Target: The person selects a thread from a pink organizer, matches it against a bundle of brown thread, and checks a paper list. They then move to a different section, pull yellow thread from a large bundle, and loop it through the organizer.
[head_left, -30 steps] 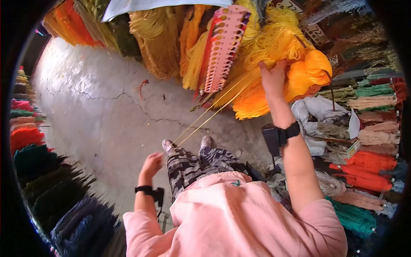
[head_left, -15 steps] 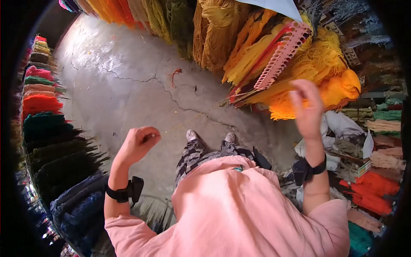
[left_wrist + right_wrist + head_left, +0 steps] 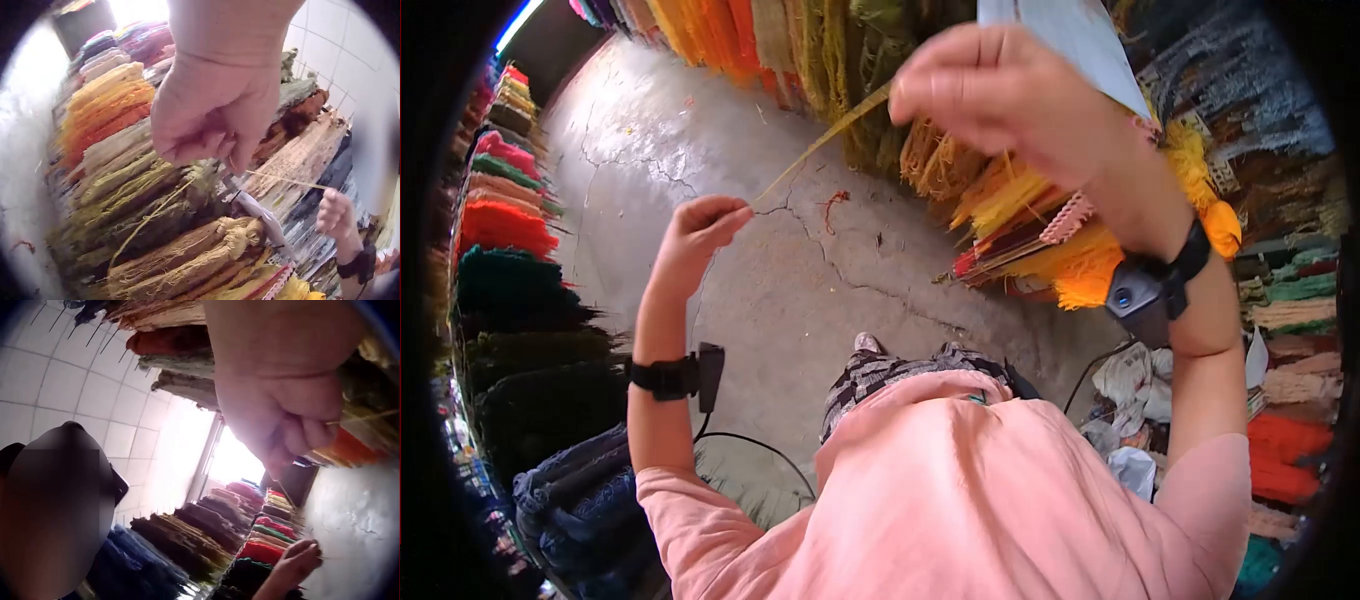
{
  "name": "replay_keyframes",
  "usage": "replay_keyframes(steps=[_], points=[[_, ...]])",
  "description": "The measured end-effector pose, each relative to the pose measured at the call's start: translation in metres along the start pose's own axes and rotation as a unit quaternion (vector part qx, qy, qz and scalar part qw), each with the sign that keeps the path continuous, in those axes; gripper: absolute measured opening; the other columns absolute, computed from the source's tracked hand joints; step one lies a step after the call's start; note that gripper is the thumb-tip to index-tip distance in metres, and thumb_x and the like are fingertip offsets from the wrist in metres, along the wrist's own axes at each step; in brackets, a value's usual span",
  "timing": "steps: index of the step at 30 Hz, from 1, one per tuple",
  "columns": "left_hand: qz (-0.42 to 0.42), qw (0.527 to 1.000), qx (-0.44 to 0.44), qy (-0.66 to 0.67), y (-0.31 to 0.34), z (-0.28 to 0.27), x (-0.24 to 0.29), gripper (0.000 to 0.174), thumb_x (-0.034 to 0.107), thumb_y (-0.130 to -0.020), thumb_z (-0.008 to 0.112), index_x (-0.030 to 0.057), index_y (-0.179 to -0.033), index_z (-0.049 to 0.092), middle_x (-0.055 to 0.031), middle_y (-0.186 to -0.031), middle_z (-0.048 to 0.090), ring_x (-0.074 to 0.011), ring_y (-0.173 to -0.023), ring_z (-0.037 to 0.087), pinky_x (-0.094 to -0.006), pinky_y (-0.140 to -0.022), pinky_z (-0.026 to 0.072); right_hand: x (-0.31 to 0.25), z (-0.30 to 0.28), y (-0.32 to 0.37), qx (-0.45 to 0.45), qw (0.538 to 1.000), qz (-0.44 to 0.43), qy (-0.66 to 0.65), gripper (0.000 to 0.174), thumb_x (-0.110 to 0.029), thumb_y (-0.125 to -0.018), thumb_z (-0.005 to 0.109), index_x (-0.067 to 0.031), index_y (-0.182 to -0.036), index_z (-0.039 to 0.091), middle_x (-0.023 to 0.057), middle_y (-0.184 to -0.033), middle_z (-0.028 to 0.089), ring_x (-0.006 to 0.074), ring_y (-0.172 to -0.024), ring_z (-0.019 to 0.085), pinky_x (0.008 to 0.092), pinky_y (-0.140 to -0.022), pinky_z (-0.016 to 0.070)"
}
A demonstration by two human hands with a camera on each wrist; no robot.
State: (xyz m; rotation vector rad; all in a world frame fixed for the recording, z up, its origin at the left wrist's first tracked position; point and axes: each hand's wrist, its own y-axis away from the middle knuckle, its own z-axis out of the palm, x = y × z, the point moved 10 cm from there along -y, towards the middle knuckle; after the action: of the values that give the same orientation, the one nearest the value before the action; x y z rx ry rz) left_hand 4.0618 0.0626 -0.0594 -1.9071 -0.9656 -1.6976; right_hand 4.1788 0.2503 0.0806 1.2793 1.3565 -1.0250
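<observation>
One yellow strand (image 3: 847,121) ran between both grips, out above the floor (image 3: 750,290). Handling first, left to right. Left grip (image 3: 695,230): fingers curled, tips together, clamped on the strand. Loose yellow-green length (image 3: 147,222) hung below this grip in the left wrist view; couldn't tell whether it was the same piece. Mid-span between grips: near straight, so probably under slight tension. Judged very light, soft and limp, no stiffness of its own; likely to fold or tangle if slack, might fray or snap if yanked. Thin enough to slip through a slack pinch. Right grip (image 3: 1010,95): fingers folded in, thumb closed down, clamped on the strand too. Best hold, my call: thumb-and-forefinger pinch right by each grip, middle left alone.

Looks, left to right. Fine line by left grip, dull gold along the span, broader and flatter by right grip, maybe only from being nearer the camera. Strand count too small to tell.

Around it: red-orange skeins (image 3: 505,232) hung well left of left grip. Past right grip, a pale sheet (image 3: 1090,50); below right grip, a pink holed strip (image 3: 1068,220) and bright orange skeins (image 3: 1090,278).
</observation>
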Motion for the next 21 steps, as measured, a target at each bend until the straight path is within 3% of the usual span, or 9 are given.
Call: replay_keyframes(steps=[2, 4, 5, 8, 9, 13, 16, 18, 21], points=[[0.004, 0.999, -0.004, 0.033, -0.008, 0.001, -0.011, 0.015, 0.015, -0.075, 0.063, 0.0013, -0.081, 0.060, 0.0056, -0.065, 0.049, -0.0028, -0.059, 0.042, -0.0177, -0.052, 0.0327, -0.062, 0.024, -0.019, -0.042, 0.994, -0.089, 0.056, 0.014, -0.014, -0.078, 0.056, -0.0012, -0.077, 0.061, -0.0042, -0.053, 0.047, 0.0018, -0.043, 0.037, 0.0168, -0.040, 0.0286], [0.001, 0.997, -0.009, 0.071, -0.011, 0.002, -0.018, 0.016, 0.016, -0.074, 0.063, 0.0012, -0.081, 0.060, 0.0057, -0.064, 0.049, -0.0025, -0.058, 0.040, -0.0178, -0.051, 0.0318, -0.103, 0.062, -0.035, -0.056, 0.949, -0.070, 0.302, 0.009, -0.010, -0.077, 0.056, -0.0033, -0.071, 0.057, 0.0011, -0.051, 0.044, 0.0119, -0.042, 0.037, 0.0267, -0.040, 0.0332], [0.000, 0.996, -0.010, 0.089, -0.013, 0.001, -0.021, 0.017, 0.016, -0.074, 0.064, 0.0011, -0.080, 0.061, 0.0058, -0.064, 0.048, -0.0023, -0.058, 0.040, -0.0179, -0.051, 0.0314, -0.111, 0.069, -0.048, -0.106, 0.981, -0.075, 0.147, 0.010, -0.008, -0.076, 0.054, -0.0027, -0.068, 0.055, 0.0012, -0.050, 0.042, 0.0111, -0.043, 0.037, 0.0261, -0.040, 0.0306], [0.020, 0.994, -0.026, 0.101, -0.018, -0.010, -0.026, 0.018, 0.017, -0.074, 0.064, 0.0008, -0.080, 0.061, 0.0059, -0.063, 0.047, -0.0022, -0.057, 0.038, -0.0180, -0.050, 0.0306, -0.136, 0.106, -0.074, -0.108, 0.986, -0.128, 0.019, 0.016, -0.009, -0.074, 0.052, -0.0021, -0.060, 0.050, 0.0015, -0.049, 0.038, 0.0103, -0.044, 0.031, 0.0252, -0.041, 0.0239], [0.017, 0.992, -0.022, 0.123, -0.017, -0.015, -0.025, 0.018, 0.018, -0.074, 0.064, 0.0011, -0.080, 0.061, 0.0064, -0.063, 0.045, -0.0020, -0.056, 0.037, -0.0174, -0.049, 0.0295, -0.142, 0.112, -0.082, -0.045, 0.989, -0.128, 0.067, 0.016, -0.010, -0.074, 0.052, -0.0019, -0.060, 0.050, 0.0016, -0.049, 0.038, 0.0107, -0.044, 0.031, 0.0251, -0.041, 0.0236], [0.016, 0.994, 0.000, 0.109, -0.013, -0.034, -0.022, 0.013, 0.015, -0.075, 0.063, 0.0031, -0.081, 0.061, 0.0072, -0.063, 0.048, -0.0003, -0.055, 0.039, -0.0167, -0.047, 0.0295, -0.158, 0.135, -0.085, -0.192, 0.969, -0.097, 0.124, 0.012, -0.010, -0.073, 0.054, -0.0003, -0.065, 0.054, 0.0030, -0.050, 0.042, 0.0128, -0.048, 0.037, 0.0259, -0.043, 0.0309], [-0.011, 0.997, 0.008, 0.070, -0.009, -0.046, -0.029, 0.015, 0.017, -0.076, 0.062, 0.0036, -0.083, 0.062, 0.0069, -0.064, 0.049, -0.0011, -0.055, 0.040, -0.0169, -0.047, 0.0299, -0.159, 0.134, -0.094, -0.039, 0.894, -0.326, 0.305, 0.010, -0.008, -0.075, 0.053, -0.0007, -0.070, 0.058, 0.0037, -0.049, 0.045, 0.0124, -0.044, 0.038, 0.0260, -0.042, 0.0339], [-0.050, 0.998, 0.001, 0.038, -0.004, -0.053, -0.039, 0.017, 0.019, -0.077, 0.061, 0.0041, -0.086, 0.062, 0.0065, -0.065, 0.049, -0.0019, -0.055, 0.040, -0.0170, -0.048, 0.0308, -0.153, 0.126, -0.100, 0.002, 0.897, -0.308, 0.316, 0.010, -0.008, -0.076, 0.053, -0.0005, -0.072, 0.060, 0.0039, -0.050, 0.048, 0.0119, -0.043, 0.039, 0.0263, -0.042, 0.0353], [-0.045, 0.988, 0.144, -0.037, 0.008, -0.113, -0.030, 0.020, 0.024, -0.080, 0.057, 0.0099, -0.092, 0.063, 0.0031, -0.071, 0.055, -0.0056, -0.058, 0.043, -0.0180, -0.047, 0.0331, -0.126, 0.113, -0.102, 0.006, 0.949, -0.108, 0.296, 0.012, -0.008, -0.075, 0.053, 0.0005, -0.072, 0.061, 0.0043, -0.054, 0.052, 0.0107, -0.043, 0.040, 0.0266, -0.042, 0.0350]])
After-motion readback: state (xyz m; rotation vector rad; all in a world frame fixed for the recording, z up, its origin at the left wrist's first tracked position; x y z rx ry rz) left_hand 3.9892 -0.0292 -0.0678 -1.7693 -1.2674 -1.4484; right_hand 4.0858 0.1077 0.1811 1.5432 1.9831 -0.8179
